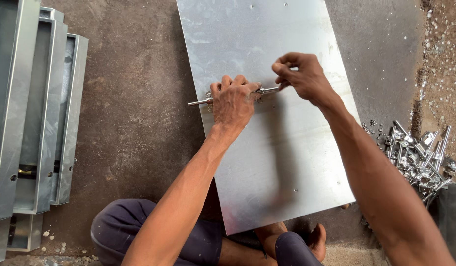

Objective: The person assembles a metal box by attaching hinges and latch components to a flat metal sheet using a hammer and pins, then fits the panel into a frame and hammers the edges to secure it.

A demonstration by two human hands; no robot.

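**Both hands closed on a steel bolt at the edge of a metal sheet**

The left hand (234, 101) is curled into a closed fist, knuckles up, wrapped around the middle of a slim steel bolt (201, 102) that lies across the left edge of a large metal sheet (267, 162). The bolt's rod pokes out of the fist toward 9 o'clock, past the sheet's edge and over the concrete floor (134, 123). The fist rests on the sheet itself, with a small bracket of the bolt just showing at its 9 o'clock side.

The right hand (301, 76) sits just at 2 o'clock from the left one, close by but apart from it. Its fingers are bent in tight, and the thumb and fingertips pinch the other end of the bolt, which sticks out of the left fist toward 3 o'clock. No finger is spread; both hands are gripping.

The sheet lies flat on the floor, its near edge over the person's crossed legs at 6 o'clock. A heap of loose bolts and fittings (417, 155) lies on the floor at 3 o'clock from the sheet, well apart from the hands. Several folded metal channels (41, 123) are stacked side by side at 9 o'clock.
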